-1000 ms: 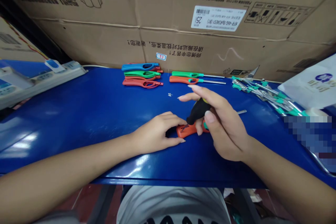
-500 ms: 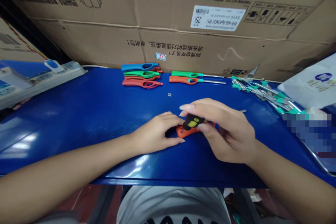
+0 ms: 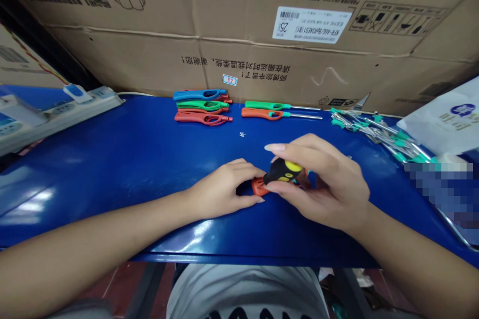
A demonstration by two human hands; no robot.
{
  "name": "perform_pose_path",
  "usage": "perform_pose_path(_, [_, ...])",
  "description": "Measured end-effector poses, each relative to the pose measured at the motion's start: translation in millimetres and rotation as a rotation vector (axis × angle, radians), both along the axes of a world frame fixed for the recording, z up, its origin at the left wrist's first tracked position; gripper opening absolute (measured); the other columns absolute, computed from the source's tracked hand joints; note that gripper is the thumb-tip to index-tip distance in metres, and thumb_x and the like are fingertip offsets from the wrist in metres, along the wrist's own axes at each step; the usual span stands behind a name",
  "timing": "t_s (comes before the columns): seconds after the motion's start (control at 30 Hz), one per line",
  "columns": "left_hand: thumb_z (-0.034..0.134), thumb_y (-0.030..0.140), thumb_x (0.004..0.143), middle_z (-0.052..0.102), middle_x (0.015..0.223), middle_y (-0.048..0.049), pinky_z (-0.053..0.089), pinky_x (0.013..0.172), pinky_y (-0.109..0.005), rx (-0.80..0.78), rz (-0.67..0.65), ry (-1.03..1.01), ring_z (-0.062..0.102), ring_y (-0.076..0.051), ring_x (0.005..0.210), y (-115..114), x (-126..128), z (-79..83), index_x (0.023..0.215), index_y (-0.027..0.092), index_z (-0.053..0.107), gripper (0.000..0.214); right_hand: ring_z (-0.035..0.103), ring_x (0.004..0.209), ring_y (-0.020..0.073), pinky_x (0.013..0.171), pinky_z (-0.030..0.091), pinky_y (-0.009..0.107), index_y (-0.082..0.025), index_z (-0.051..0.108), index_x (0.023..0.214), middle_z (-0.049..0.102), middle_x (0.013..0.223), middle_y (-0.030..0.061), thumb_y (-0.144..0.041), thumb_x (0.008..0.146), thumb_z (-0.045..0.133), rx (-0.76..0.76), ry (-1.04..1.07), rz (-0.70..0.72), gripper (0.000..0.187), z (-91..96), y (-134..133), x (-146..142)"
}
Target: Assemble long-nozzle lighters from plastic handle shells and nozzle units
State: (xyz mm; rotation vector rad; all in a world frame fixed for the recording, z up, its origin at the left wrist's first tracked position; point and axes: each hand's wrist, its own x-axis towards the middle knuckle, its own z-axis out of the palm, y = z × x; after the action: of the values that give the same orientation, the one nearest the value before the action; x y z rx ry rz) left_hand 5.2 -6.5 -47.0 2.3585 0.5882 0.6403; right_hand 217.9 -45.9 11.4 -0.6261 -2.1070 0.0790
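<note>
My left hand rests on the blue table and pinches the near end of an orange-red lighter body between thumb and fingers. In my right hand is a short black-and-yellow screwdriver, gripped by thumb and fingers right above the lighter. Its handle leans to the right, and its tip is hidden, so I cannot tell whether it touches the lighter. My right hand covers much of the lighter's other end, where a bit of teal shows.
Several coloured lighter handles lie at the back. Beside them are green and orange lighters with metal tubes. A pile of metal tubes with teal ends lies right. A power strip stands left; a cardboard box walls the back.
The screwdriver has tipped over to the right, and its shaft tip, visible at the lighter before, is now hidden. My right hand has shifted slightly; my left hand stays still.
</note>
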Motion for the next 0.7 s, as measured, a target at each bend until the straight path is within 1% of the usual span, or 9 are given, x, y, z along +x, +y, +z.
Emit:
perform_pose_path(0.03, [0.071,0.026,0.092,0.073,0.110,-0.0069,0.051,0.091,-0.035,0.002,-0.002,-0.003,0.066,-0.023,0.102,0.1,0.1,-0.3,0.114,0.017,0.066,0.024,0.067,0.080,0.0177,0.065,0.058,0.028,-0.029,0.056,0.140,0.073,0.095,0.0034,-0.028,0.090,0.074,0.054,-0.037,-0.050,0.052,1.1,-1.0,0.2])
perform_pose_path(0.1, [0.070,0.027,0.092,0.072,0.110,-0.0074,0.051,0.092,-0.036,0.001,0.002,-0.002,0.066,-0.023,0.103,-0.1,0.3,-0.3,0.114,0.017,0.066,0.025,0.068,0.084,0.0181,0.066,0.058,0.028,-0.029,0.054,0.144,0.074,0.101,0.0050,-0.028,0.095,0.067,0.058,-0.077,-0.110,0.050,2.8,-3.7,-0.1])
perform_pose_path(0.2, [0.071,0.031,0.092,0.072,0.110,-0.0086,0.051,0.094,-0.039,-0.008,0.014,0.011,0.065,-0.025,0.105,-0.8,0.4,0.7,0.110,0.017,0.067,0.024,0.070,0.091,0.0178,0.069,0.060,0.029,-0.029,0.047,0.149,0.071,0.122,0.0075,-0.018,0.100,0.051,-0.115,-0.019,-0.064,0.051,3.9,-6.3,-2.1])
perform_pose_path(0.27, [0.071,0.030,0.091,0.073,0.109,-0.0076,0.051,0.093,-0.038,-0.016,0.016,0.008,0.065,-0.024,0.104,-1.2,0.6,1.4,0.109,0.018,0.067,0.022,0.070,0.087,0.0171,0.065,0.060,0.027,-0.029,0.051,0.145,0.072,0.117,0.0066,-0.016,0.098,0.055,-0.159,0.023,-0.020,0.049,4.2,-5.8,-3.2])
perform_pose_path(0.37, [0.070,0.027,0.092,0.073,0.109,-0.0059,0.051,0.093,-0.037,-0.020,0.011,-0.002,0.065,-0.023,0.102,-1.2,0.9,1.6,0.112,0.019,0.066,0.022,0.067,0.078,0.0166,0.058,0.057,0.026,-0.029,0.061,0.134,0.072,0.095,0.0038,-0.023,0.091,0.072,-0.014,0.000,-0.063,0.045,4.4,-4.1,-2.3])
perform_pose_path(0.43, [0.070,0.026,0.091,0.073,0.112,-0.0063,0.050,0.094,-0.037,-0.019,0.010,-0.006,0.065,-0.023,0.103,-1.2,0.8,1.5,0.113,0.019,0.065,0.023,0.067,0.082,0.0171,0.060,0.057,0.026,-0.028,0.058,0.138,0.071,0.098,0.0052,-0.025,0.093,0.069,0.038,-0.045,-0.085,0.046,4.7,-4.3,-0.9])
perform_pose_path(0.57, [0.072,0.027,0.090,0.073,0.110,-0.0065,0.051,0.093,-0.038,-0.034,0.016,0.007,0.066,-0.025,0.105,-1.0,-0.1,1.0,0.109,0.019,0.066,0.021,0.067,0.106,0.0178,0.075,0.060,0.028,-0.027,0.045,0.152,0.069,0.123,0.0087,-0.014,0.101,0.047,-0.148,-0.047,0.018,0.052,6.1,-6.6,-0.5])
perform_pose_path(0.63, [0.072,0.027,0.090,0.073,0.106,-0.0059,0.051,0.091,-0.038,-0.028,0.015,0.005,0.066,-0.024,0.101,-0.8,-0.2,0.1,0.107,0.018,0.067,0.020,0.068,0.099,0.0161,0.074,0.059,0.026,-0.029,0.049,0.148,0.071,0.115,0.0063,-0.013,0.100,0.052,-0.154,-0.031,0.042,0.051,6.6,-6.4,-0.9])
perform_pose_path(0.7, [0.072,0.027,0.091,0.074,0.107,-0.0060,0.051,0.090,-0.037,-0.021,0.009,-0.007,0.067,-0.024,0.100,-0.6,0.1,-1.0,0.108,0.018,0.067,0.020,0.068,0.086,0.0152,0.067,0.058,0.025,-0.031,0.057,0.140,0.071,0.102,0.0039,-0.018,0.097,0.062,-0.058,-0.036,-0.006,0.046,6.5,-5.2,-0.5])
